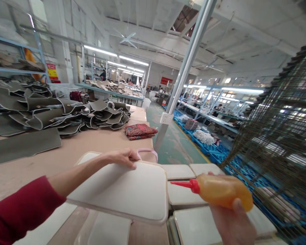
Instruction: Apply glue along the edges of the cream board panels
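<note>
1. Well, the right hand (231,217) has its fingers and thumb wrapped around a bottle (224,192) of amber liquid, above the stacked pale boards (195,223).
2. The bottle lies nearly level, its long axis running across the view and dipping slightly toward the right.
3. Its red nozzle (183,184) points left, with the tip just beside the right-hand edge of a white board (122,192); whether the two touch, I cannot tell.
4. The left hand (124,158) is closed on the board's far edge, fingertips showing on the white face.
5. That board has rounded corners and its face up; its long axis runs from left to right, with the right end tilting a little toward the person.
6. Beyond it, a pink loop (151,151) sits near the edge of the table (102,140), where a folded red cloth (140,131) and a heap of grey pieces (49,114) also lie.
</note>
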`<control>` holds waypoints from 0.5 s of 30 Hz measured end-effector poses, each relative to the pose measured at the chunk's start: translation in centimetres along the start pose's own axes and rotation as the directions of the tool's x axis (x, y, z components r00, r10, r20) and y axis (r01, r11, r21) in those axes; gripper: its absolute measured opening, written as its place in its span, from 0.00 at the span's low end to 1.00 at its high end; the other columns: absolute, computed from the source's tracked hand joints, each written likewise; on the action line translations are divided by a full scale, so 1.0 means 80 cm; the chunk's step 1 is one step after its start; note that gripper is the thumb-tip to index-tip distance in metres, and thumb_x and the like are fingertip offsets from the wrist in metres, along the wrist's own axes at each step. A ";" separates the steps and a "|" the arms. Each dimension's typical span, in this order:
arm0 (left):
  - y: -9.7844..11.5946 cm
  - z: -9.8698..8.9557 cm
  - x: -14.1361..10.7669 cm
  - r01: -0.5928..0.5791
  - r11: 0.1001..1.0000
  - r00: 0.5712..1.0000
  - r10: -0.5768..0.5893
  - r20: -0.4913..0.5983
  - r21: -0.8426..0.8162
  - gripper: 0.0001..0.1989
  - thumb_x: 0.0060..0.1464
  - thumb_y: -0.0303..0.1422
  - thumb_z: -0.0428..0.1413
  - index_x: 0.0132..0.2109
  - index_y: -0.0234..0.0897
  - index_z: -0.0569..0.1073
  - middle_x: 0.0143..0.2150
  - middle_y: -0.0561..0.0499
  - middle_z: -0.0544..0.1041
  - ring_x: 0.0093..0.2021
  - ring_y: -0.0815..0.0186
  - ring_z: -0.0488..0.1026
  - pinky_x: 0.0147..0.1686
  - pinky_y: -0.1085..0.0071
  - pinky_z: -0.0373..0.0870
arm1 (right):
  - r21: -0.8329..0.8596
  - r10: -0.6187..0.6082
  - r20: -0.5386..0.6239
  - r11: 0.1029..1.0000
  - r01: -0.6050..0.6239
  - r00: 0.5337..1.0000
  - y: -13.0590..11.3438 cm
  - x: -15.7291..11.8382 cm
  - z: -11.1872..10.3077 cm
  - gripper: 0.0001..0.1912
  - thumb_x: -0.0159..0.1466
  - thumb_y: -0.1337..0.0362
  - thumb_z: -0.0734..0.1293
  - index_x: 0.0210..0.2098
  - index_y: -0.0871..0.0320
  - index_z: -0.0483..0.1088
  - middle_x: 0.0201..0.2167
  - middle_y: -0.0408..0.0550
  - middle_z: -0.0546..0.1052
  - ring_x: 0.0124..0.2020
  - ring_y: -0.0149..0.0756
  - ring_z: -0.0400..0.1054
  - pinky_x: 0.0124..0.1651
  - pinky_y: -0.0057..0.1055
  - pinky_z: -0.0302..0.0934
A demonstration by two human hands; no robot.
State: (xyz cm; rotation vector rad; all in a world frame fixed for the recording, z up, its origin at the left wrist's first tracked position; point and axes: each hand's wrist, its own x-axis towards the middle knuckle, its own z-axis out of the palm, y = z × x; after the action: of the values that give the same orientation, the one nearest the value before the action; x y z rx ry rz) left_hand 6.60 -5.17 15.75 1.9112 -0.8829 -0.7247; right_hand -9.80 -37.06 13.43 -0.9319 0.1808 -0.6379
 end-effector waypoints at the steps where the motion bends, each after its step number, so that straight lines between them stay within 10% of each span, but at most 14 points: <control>1: 0.004 0.000 -0.004 0.014 1.000 1.000 -0.014 0.023 -0.013 0.16 0.42 0.42 0.60 0.30 0.31 0.74 0.21 0.56 0.65 0.24 0.71 0.60 0.24 0.76 0.54 | -0.027 0.014 0.025 1.000 -0.013 1.000 -0.001 0.002 0.000 0.32 0.46 0.50 0.73 0.49 0.53 0.68 0.53 0.50 0.71 0.56 0.52 0.61 0.64 0.57 0.37; 15: 0.029 0.000 -0.030 0.109 0.969 0.985 -0.075 0.157 -0.222 0.14 0.40 0.41 0.64 0.28 0.33 0.74 0.24 0.54 0.71 0.25 0.68 0.64 0.27 0.75 0.62 | -0.164 0.134 0.189 0.981 -0.103 0.973 -0.015 -0.021 -0.003 0.38 0.45 0.47 0.73 0.53 0.49 0.63 0.53 0.51 0.70 0.53 0.53 0.63 0.57 0.54 0.52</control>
State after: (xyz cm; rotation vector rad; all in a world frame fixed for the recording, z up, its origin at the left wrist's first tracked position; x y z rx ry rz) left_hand 4.57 -4.06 18.15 1.7177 -0.7667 -0.9913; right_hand -11.76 -36.80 14.03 -1.1189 0.1064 -0.4205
